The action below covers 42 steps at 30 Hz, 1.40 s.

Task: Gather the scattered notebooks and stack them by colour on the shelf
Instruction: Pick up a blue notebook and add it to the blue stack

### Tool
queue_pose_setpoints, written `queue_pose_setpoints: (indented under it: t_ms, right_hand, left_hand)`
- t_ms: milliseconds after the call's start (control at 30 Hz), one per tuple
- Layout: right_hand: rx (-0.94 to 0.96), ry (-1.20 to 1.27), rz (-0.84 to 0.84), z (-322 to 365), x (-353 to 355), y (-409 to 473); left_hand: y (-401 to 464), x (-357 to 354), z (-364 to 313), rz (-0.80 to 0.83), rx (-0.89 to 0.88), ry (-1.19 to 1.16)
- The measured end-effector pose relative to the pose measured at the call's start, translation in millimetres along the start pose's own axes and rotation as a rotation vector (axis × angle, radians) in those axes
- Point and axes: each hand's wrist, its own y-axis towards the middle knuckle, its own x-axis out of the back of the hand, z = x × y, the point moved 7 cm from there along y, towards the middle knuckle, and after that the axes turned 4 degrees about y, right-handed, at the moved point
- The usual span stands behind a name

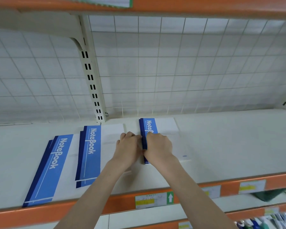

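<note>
Three stacks of blue-and-white notebooks lie on the white shelf. The left stack and the middle stack lie slightly fanned. The right stack sits near the back. My right hand rests on top of that stack with its fingers curled over the blue spine edge. My left hand presses against the same spine from the left side, over the white part of the middle stack. Both forearms reach in from the bottom.
A wire grid backs the shelf, with a slotted upright post left of centre. An orange shelf edge with price labels runs along the front. A lower shelf at the bottom right holds blurred items.
</note>
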Motion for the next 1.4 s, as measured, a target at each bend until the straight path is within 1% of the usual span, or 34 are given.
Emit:
queue_pose_setpoints:
  t_ms: [300, 433, 533, 633, 733, 800, 933, 1033, 1100, 1200, 1300, 1400]
  right_hand:
    - [0.026, 0.011, -0.018, -5.8, -0.9, -6.0]
    - [0.070, -0.036, -0.070, 0.9, -5.5, -6.1]
    - [0.103, -0.085, -0.146, 1.0, 1.4, -1.0]
    - [0.114, -0.036, -0.183, -7.2, 9.1, 0.4]
    - [0.171, -0.055, -0.138, 2.5, 1.7, -9.8]
    - [0.182, -0.089, -0.090, 7.4, -7.3, -11.8]
    - [0.182, -0.014, -0.094, 3.4, -2.0, -7.7]
    - [0.196, 0.078, -0.095, -2.6, 6.2, -6.7]
    - [0.201, 0.094, -0.101, -4.9, 10.1, -5.8]
    - [0.188, 0.009, -0.114, -1.4, 6.6, -7.1]
    - [0.180, -0.108, -0.069, 8.7, -5.0, -10.7]
    - [0.148, -0.150, -0.062, 10.7, -10.1, -8.9]
  left_hand:
    - [-0.6, -3.2, 3.9, 0.028, -0.038, -0.105]
    - [2.0, -3.9, 8.6, 0.023, 0.003, -0.236]
    - [3.9, -5.9, 12.6, 0.049, 0.048, -0.350]
    - [5.5, -8.7, 17.2, 0.106, 0.116, -0.499]
    - [8.1, -8.2, 19.7, 0.132, 0.165, -0.638]
    - [8.9, -7.7, 19.8, 0.134, 0.175, -0.687]
    - [9.4, -8.1, 23.1, 0.113, 0.178, -0.777]
    - [6.9, -9.1, 25.6, 0.073, 0.181, -0.743]
    - [4.6, -9.6, 28.0, 0.049, 0.187, -0.701]
    - [5.3, -8.8, 29.2, 0.030, 0.159, -0.695]
    - [5.4, -6.1, 30.9, 0.029, 0.159, -0.715]
    - [4.1, -5.4, 32.0, 0.030, 0.148, -0.722]
